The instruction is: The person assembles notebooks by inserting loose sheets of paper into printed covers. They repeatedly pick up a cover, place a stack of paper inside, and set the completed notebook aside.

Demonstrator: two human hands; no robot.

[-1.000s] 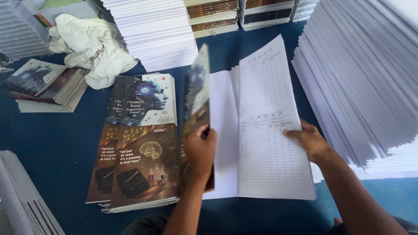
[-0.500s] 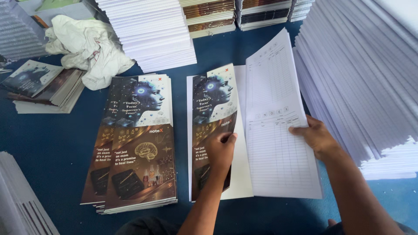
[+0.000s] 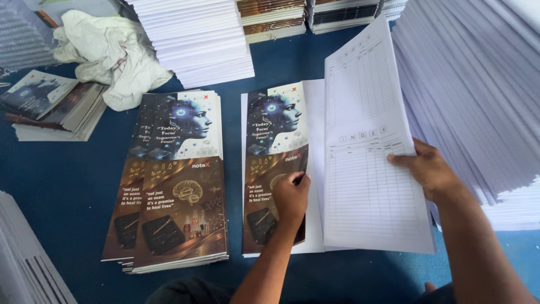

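Left hand (image 3: 291, 197) flat on printed cover sheet (image 3: 275, 163), centre of blue table (image 3: 56, 186). Right hand (image 3: 428, 169) grips right edge of ruled page block (image 3: 365, 169), lifted, tilted. Stack of matching covers (image 3: 177, 180) left. White paper stacks (image 3: 472, 84) right, far. Crumpled cloth (image 3: 109, 53) far left.

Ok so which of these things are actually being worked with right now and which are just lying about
In hand:
- left hand pressing the printed cover flat
- right hand holding the ruled white sheet
- white paper under the cover

Lying about:
- stack of finished covers
- crumpled white cloth
- tall white paper stacks
- small cover pile, far left
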